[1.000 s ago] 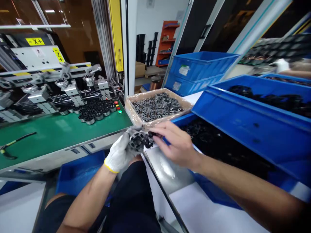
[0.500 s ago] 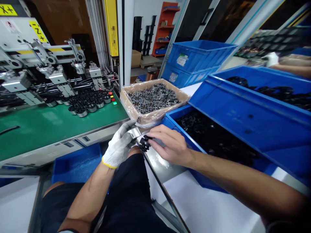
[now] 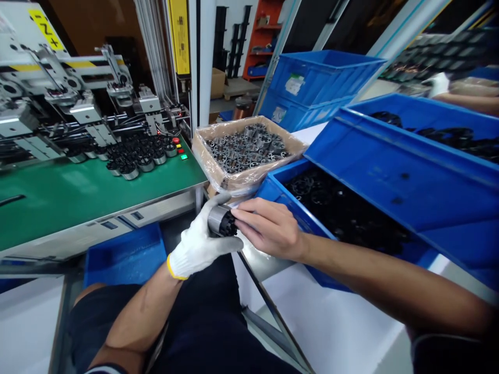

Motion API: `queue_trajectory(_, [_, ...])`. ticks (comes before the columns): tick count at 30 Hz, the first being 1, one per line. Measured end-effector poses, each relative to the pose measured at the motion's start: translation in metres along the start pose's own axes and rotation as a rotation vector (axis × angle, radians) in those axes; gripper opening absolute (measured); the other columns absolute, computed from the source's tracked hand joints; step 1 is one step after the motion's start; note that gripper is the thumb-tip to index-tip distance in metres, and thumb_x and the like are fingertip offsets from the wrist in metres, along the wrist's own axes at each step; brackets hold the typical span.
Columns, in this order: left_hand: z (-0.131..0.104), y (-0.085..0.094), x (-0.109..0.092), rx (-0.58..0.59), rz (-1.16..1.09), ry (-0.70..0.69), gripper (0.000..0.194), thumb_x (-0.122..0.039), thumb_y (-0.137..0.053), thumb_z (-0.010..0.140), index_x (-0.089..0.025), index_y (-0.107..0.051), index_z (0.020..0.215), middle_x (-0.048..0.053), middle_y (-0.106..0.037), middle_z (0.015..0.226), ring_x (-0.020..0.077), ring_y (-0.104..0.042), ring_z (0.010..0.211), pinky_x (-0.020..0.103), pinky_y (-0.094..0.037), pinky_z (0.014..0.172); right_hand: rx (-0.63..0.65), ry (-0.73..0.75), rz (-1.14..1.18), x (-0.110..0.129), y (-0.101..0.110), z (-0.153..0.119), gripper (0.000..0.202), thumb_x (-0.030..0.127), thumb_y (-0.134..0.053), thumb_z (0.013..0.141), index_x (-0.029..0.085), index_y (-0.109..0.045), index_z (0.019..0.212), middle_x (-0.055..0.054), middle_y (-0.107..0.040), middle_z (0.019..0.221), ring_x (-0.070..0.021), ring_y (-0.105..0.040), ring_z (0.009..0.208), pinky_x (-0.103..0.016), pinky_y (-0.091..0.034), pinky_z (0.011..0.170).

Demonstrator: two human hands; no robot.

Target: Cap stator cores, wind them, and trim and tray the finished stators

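My left hand point(image 3: 197, 246), in a white knitted glove, is closed around a silver ring-shaped metal motor core point(image 3: 216, 219), its thumb stretched out below. A black toothed plastic end piece point(image 3: 228, 224) sits against the core's right end. Bare and pinched, my right hand point(image 3: 273, 228) has its fingertips on the black piece. Whether the piece is fully seated cannot be made out. Both hands are over my lap, near the corner of the metal-edged table point(image 3: 268, 262).
Metal cores fill a plastic-lined cardboard box point(image 3: 249, 179) ahead. Black parts lie in a blue bin point(image 3: 288, 205) at right, with another blue bin point(image 3: 409, 166) tilted above it. At left, a green bench point(image 3: 70, 197) carries a machine point(image 3: 86, 109) and several assembled cores point(image 3: 130, 166).
The black end piece has come up against the core, where a gap showed before. My left hand has turned the core, so its black end faces right.
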State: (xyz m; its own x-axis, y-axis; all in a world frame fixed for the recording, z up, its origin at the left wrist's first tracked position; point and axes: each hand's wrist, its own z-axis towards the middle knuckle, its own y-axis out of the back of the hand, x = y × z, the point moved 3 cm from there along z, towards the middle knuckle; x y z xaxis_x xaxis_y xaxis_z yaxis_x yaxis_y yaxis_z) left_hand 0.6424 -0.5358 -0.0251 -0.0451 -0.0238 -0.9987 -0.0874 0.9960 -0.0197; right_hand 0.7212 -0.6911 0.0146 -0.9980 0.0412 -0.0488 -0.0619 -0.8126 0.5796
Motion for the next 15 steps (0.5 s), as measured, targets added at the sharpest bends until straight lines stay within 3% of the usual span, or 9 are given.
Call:
queue_trajectory(5, [-0.002,0.006,0.003,-0.006,0.097,0.016,0.095,-0.027,-0.086,0.067,-0.025,-0.047,0.153,0.005,-0.068,0.139,0.0305,-0.062,0.130,0.042,-0.048,0.115,0.012,0.113,0.025,0.001,-0.001,-0.002,0.024,0.005,-0.069,0.089,0.009,-0.068,0.112,-0.012,-0.071,0.096,-0.0181,-0.069,0.086,-0.028,-0.056,0.067])
queue_trajectory(10, [-0.003,0.010,0.008,0.025,0.141,0.021,0.079,-0.027,-0.081,0.075,-0.027,-0.054,0.149,0.003,-0.068,0.140,0.0320,-0.059,0.134,0.046,-0.042,0.120,0.051,0.132,0.000,0.001,-0.002,-0.002,0.021,0.010,-0.061,0.095,0.015,-0.066,0.115,-0.011,-0.072,0.099,-0.0184,-0.067,0.087,-0.029,-0.058,0.070])
queue_trajectory(15, [-0.004,0.020,0.033,-0.013,0.031,0.035,0.066,-0.031,-0.079,0.080,-0.028,-0.061,0.144,0.005,-0.071,0.136,0.0320,-0.062,0.132,0.048,-0.044,0.119,0.023,0.161,-0.043,0.003,-0.004,-0.001,0.013,0.011,-0.062,0.094,0.012,-0.067,0.106,-0.008,-0.071,0.093,-0.0160,-0.065,0.078,-0.027,-0.053,0.065])
